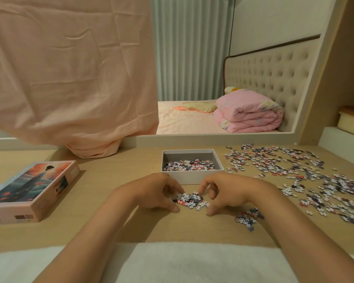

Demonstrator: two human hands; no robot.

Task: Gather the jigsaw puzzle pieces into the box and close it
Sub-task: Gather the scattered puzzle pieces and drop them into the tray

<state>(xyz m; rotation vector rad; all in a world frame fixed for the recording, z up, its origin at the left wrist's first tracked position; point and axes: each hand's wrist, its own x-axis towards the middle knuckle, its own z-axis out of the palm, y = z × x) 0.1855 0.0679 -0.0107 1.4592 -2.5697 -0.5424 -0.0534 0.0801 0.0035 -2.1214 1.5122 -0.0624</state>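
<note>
On the desk, centre: a small heap of puzzle pieces (189, 199) lies just in front of the open box (192, 177), between the two hands
Left hand (159, 193): curled loosely at the heap's left edge, fingertips touching the pieces; not clenched, nothing lifted
Right hand (223, 192): curled the same way at the heap's right edge; thumb on the wood, fingers over the pieces
Box: grey-lined tray, upright; a shallow layer of pieces covers its floor
Stray cluster (247, 218): a little clump near the right wrist, apart from the heap
Scattered pieces (307, 176): a wide spread over the right side of the desk (110, 227), beside the box and beyond
Lid (32, 190): picture side up, well to the left, apart from the box
Behind: peach cloth (70, 78) hanging down to the desk; a mirror showing a bed with a folded pink duvet (249, 115)
</note>
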